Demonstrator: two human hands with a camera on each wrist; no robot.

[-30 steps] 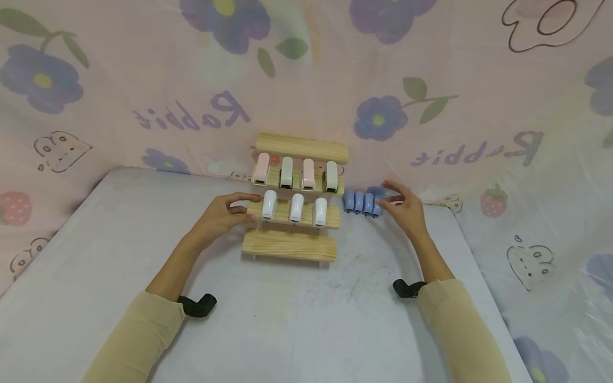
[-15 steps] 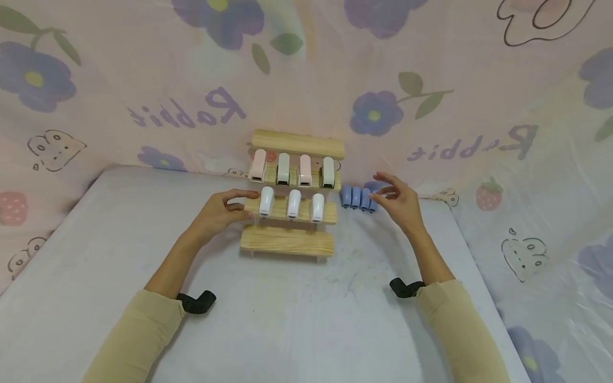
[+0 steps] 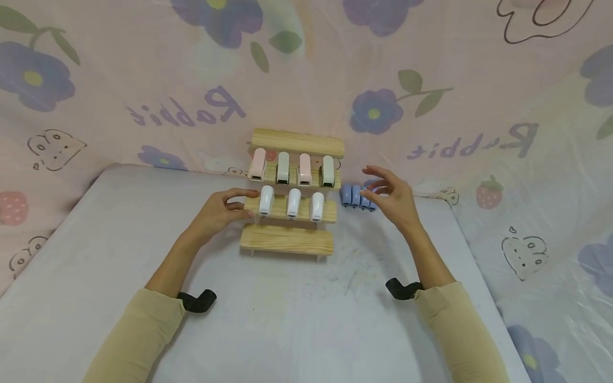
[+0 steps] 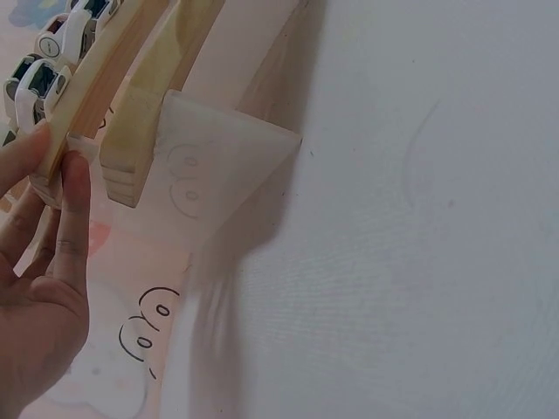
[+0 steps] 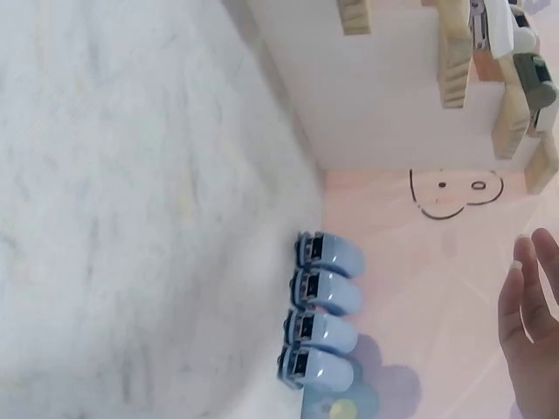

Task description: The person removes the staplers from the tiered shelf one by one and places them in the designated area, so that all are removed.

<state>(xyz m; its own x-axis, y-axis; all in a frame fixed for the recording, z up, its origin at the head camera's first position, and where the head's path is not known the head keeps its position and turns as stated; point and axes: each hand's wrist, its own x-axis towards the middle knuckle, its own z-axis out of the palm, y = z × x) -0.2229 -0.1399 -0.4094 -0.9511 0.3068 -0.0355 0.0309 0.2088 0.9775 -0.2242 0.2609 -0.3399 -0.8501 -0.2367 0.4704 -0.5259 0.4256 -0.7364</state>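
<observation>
Far left, on the near side of the left hand [image 3: 217, 213]: left beige sleeve [image 3: 139, 335], with left black fitting [image 3: 197, 302] at the wrist. Left hand itself gripping the left end of a plank [image 3: 280, 210], second from the front, of a stepped wooden shelf [image 3: 287, 240]; in the left wrist view, thumb and fingers on opposite faces of the plank. Between the hands, shelf standing on a white tabletop [image 3: 287, 319], in front of a flower-printed sheet [image 3: 182, 69]. Just right of the left hand, on the gripped plank, three white staplers [image 3: 294, 203] in a row. Behind these, one step higher, pink staplers [image 3: 257, 164] alternating with pale green staplers [image 3: 283, 167], two of each. Farther right, beside the shelf and near the right hand [image 3: 392, 199], four blue staplers [image 3: 356, 196] side by side on the tabletop. Next, right hand holding nothing, fingers loosely bent, apart from the blue staplers in the right wrist view. Far right, nearer than the right hand: right black fitting [image 3: 402, 290] and right beige sleeve [image 3: 462, 330].
</observation>
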